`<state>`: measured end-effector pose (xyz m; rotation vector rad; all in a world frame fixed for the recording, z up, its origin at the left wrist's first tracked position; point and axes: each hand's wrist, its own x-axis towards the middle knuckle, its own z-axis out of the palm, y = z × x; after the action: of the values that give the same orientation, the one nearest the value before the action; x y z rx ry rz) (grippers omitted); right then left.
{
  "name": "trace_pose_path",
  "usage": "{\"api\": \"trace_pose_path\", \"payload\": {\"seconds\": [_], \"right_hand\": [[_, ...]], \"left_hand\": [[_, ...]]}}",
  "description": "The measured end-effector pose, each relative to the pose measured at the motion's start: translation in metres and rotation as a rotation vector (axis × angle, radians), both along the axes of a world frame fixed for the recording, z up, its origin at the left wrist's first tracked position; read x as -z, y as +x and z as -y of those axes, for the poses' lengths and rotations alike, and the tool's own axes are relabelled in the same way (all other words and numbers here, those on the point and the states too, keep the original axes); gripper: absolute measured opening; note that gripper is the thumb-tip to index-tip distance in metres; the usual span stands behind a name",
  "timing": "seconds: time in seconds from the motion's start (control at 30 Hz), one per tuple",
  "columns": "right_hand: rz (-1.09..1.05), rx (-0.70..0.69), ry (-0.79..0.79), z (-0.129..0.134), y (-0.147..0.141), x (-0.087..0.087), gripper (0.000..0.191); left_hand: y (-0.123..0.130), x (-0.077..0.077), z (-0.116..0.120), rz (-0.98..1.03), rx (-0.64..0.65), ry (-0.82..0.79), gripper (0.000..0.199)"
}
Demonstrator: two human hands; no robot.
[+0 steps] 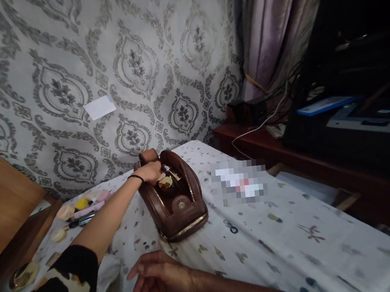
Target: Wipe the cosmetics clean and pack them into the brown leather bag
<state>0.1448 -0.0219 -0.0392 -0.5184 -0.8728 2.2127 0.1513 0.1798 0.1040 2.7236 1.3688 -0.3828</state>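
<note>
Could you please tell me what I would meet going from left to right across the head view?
Wooden panel, small yellow item, white card, open brown bag, purple curtain.

I face a pale grey wall [170, 41] printed with darker medallions and leafy scrolls, a white card [100, 108] flat against it left of centre. To my right I see a lilac curtain [270, 36] gathered by a tieback [256, 83], then a large glossy black panel [353, 59] by a dark reddish-brown cabinet [227, 135], where a pale cable [266, 125] trails down. At far left stands a light-brown wooden board [7, 198]. A white printed sheet [291, 238] spreads below me. The light is soft, dimming toward the right.
</note>
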Motion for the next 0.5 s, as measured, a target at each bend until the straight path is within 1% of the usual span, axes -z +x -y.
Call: {"api": "trace_pose_path", "payload": {"seconds": [0.1,0.23,0.4,0.5], "right_hand": [[-0.002,-0.007,-0.009,0.0004,-0.0001,-0.001,0.042],[0.0,-0.008,-0.012,0.0006,-0.0002,-0.0015,0.043],[-0.002,0.003,-0.003,0.0026,0.0018,-0.0039,0.043],[-0.011,0.015,0.007,0.0036,0.0025,-0.0036,0.043]], "left_hand": [[0.0015,0.0055,0.0035,-0.099,-0.003,-0.079,0.027],[0.0024,0.0089,0.0062,-0.159,0.009,-0.133,0.029],[0.002,0.0103,0.0039,-0.162,0.008,-0.123,0.029],[0.0048,0.0117,0.0012,-0.118,0.005,-0.055,0.031]]}}
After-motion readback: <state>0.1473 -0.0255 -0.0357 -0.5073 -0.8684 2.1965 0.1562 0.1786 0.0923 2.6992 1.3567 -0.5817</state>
